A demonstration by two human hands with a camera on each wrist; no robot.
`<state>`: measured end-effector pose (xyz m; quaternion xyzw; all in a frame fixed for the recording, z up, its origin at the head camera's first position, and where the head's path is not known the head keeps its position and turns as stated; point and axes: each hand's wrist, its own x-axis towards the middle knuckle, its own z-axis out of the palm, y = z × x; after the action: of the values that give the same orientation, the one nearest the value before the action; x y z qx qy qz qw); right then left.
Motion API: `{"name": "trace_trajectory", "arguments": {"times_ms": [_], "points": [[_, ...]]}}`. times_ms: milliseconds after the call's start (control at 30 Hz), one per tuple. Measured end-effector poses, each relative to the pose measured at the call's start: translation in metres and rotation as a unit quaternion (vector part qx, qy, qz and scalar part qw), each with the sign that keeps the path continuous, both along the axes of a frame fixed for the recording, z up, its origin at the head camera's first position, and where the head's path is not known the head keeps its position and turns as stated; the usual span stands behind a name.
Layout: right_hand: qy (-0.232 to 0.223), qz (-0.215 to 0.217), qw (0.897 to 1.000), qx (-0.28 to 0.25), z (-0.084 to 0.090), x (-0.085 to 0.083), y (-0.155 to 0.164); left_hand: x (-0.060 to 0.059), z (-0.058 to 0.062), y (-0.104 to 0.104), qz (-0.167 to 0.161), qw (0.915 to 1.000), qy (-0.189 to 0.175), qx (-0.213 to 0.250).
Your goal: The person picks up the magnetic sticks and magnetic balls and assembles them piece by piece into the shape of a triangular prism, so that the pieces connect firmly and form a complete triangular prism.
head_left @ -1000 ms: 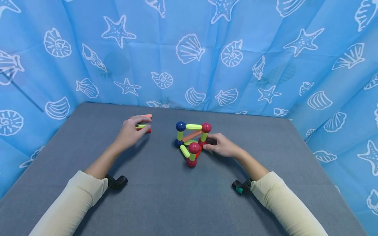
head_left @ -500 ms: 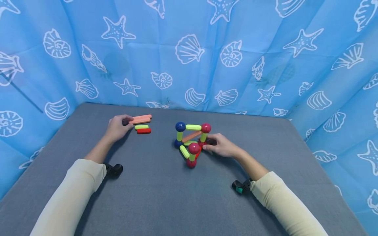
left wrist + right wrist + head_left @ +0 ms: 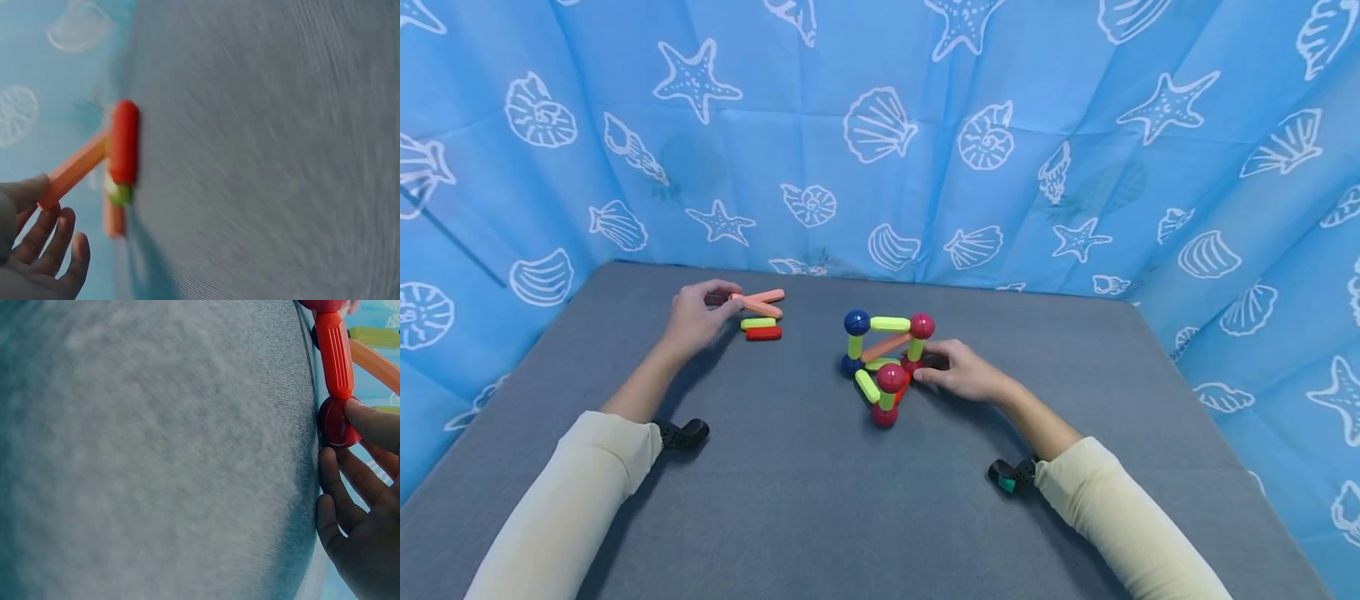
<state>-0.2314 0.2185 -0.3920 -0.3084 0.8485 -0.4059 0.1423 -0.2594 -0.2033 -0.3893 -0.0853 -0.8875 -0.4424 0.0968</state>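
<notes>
My left hand pinches one end of an orange magnetic rod between thumb and fingers. That rod slants across a second orange rod at the back left. Just in front of them lie a yellow-green rod and a red rod. Mid-table stands a frame of rods and balls, with navy balls on its left and dark red balls at front and right. My right hand grips the lower right red ball, thumb on its side. A red rod joins this ball to another.
Grey cloth covers the table. A blue curtain with shells and starfish hangs along the back and sides. Black wrist cameras sit at both cuffs.
My left hand moved left and back from the yellow-green and red rods to the orange pair, then lifted one orange rod's near end and turned it. The right hand stays on the ball.
</notes>
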Motion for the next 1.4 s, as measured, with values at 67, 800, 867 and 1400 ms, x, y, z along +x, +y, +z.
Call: {"name": "trace_trajectory", "arguments": {"times_ms": [67,800,867,1400], "points": [[-0.002,-0.002,1.0,-0.001,0.0,0.0,0.0,0.004,0.007,0.004,-0.007,0.9996,0.013,0.022],[-0.014,-0.003,1.0,-0.002,0.003,0.003,0.0,0.053,0.021,0.104,-0.184,0.9521,-0.11,0.218],[-0.016,-0.003,1.0,-0.002,0.002,0.002,-0.001,0.054,0.017,0.111,-0.19,0.949,-0.112,0.226],[-0.028,-0.008,1.0,0.003,0.005,0.003,-0.002,0.051,0.013,0.133,-0.163,0.9589,-0.105,0.207]]}}
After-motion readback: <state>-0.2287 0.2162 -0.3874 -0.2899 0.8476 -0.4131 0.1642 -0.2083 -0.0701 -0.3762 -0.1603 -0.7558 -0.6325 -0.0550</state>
